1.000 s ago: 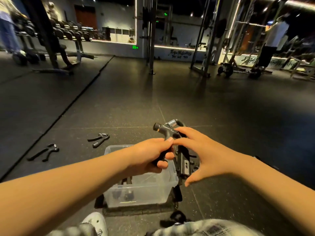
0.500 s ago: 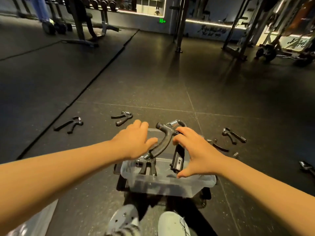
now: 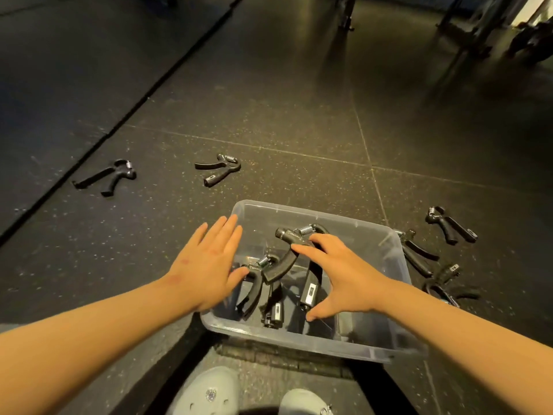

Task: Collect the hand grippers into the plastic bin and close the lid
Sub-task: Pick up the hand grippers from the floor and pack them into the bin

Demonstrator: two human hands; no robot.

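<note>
Head view. Step: seating gripper (image 3: pixel 282 263) in bin (image 3: pixel 314 215). Should be easing it down flat, keeping it below rim. Right hand (image 3: pixel 344 277) lying spread on gripper, fingers straight, not curled. Left hand (image 3: pixel 206 265) hovering flat over left rim, holding nothing. Gripper lying inside bin, beneath my right fingers.

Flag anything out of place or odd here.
Loose on the floor, outside the plastic bin: far-left gripper, mid-left gripper, and a right-side cluster beside the bin's right wall. Inside, the top gripper lies tilted, propped on the others. No lid in view; no damage visible.
</note>
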